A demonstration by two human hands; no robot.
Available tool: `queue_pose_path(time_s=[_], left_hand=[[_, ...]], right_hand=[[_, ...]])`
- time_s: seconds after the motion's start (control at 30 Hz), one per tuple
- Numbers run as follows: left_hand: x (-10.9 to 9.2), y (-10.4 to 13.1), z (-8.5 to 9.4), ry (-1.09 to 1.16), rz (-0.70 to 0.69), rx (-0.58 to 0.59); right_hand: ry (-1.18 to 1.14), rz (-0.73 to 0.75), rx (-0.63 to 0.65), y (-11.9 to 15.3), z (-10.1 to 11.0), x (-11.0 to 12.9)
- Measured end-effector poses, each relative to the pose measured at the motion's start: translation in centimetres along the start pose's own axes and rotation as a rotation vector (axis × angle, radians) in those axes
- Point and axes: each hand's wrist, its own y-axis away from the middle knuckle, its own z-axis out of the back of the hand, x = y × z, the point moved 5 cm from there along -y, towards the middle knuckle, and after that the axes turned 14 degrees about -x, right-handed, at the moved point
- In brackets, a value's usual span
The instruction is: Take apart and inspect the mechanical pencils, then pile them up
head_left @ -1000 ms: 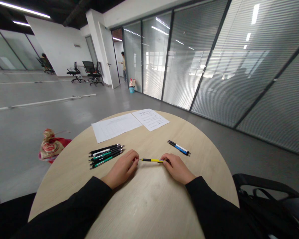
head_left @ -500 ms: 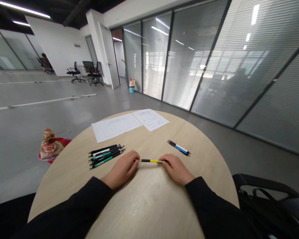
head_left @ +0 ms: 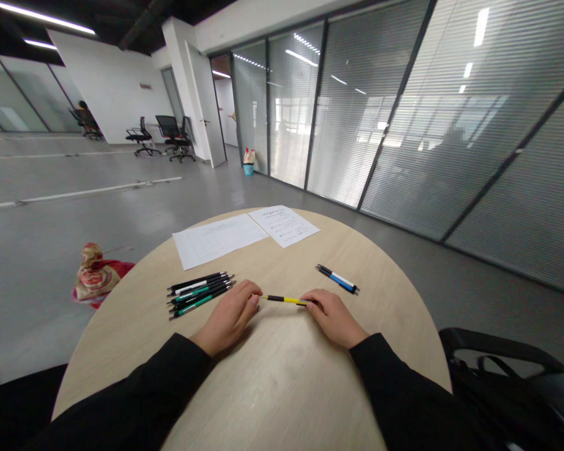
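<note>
We note the right hand (head_left: 331,317) pinching the yellow-and-black pen (head_left: 286,300) by its clip end over the desk (head_left: 275,388), between both hands, the left hand (head_left: 229,318) curled at its tip, whether gripping or not we cannot tell.

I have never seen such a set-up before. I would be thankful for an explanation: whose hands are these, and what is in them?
There is no machine here. The left hand and right hand belong to a person in black sleeves, who wears the camera on the head; it looks forward and down. The right hand holds one end of a yellow-and-black pen; the left hand is at the other end, but its grip is hard to make out. On the round table, a bunch of pens lies to the left, a pair of pens to the right, and two printed sheets farther away.
</note>
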Motion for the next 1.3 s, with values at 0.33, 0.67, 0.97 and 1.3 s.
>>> queue_pose_path(time_s=[0.33, 0.67, 0.97, 1.3], left_hand=[[2.8, 0.2, -1.2, -0.266, -0.079, 0.04], [2.6, 0.3, -1.8, -0.406, -0.132, 0.144], [2.4, 0.0, -1.4, -0.461, -0.114, 0.17], [2.2, 0.0, -1.3, -0.52, -0.111, 0.186]], right_hand=[[0.008, -0.075, -0.083, -0.2, 0.5, -1.7], [0.012, -0.086, -0.089, -0.2, 0.5, -1.7], [0.008, -0.081, -0.078, -0.2, 0.5, -1.6], [0.002, -0.099, -0.074, -0.3, 0.5, -1.6]])
